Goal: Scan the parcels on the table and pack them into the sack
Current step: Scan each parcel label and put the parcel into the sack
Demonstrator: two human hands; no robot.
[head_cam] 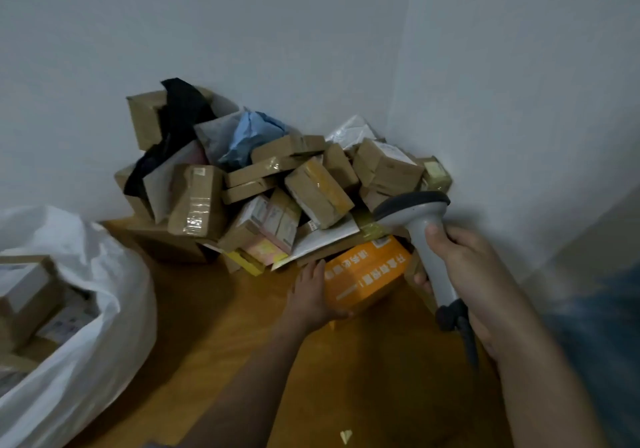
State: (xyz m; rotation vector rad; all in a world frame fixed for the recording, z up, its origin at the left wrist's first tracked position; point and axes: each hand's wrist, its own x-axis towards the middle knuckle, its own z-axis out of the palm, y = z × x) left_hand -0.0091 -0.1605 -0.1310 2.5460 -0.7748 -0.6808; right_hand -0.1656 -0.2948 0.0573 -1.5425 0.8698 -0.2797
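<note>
— Where's the parcel?
— I see the orange box (365,274) at the pile's (277,184) front, toward the table's (214,326) far corner; my left hand (311,295) grips it.
— Right hand (474,267)?
— Wrapped around the scanner (424,239). Sack (86,309) sits at the left edge.

The wooden table (214,326) fills the lower middle of the view, its far edge and right edge against the pale walls. In the far right corner a heap of parcels (277,184) rests on it — brown cartons, grey mailers, a blue bag, a black bag. At the near foot of the heap an orange box (367,274) lies on the wood. At the left edge a white sack (86,309) sits — cartons showing inside. A small yellow scrap (345,436) lies near the front edge.
</note>
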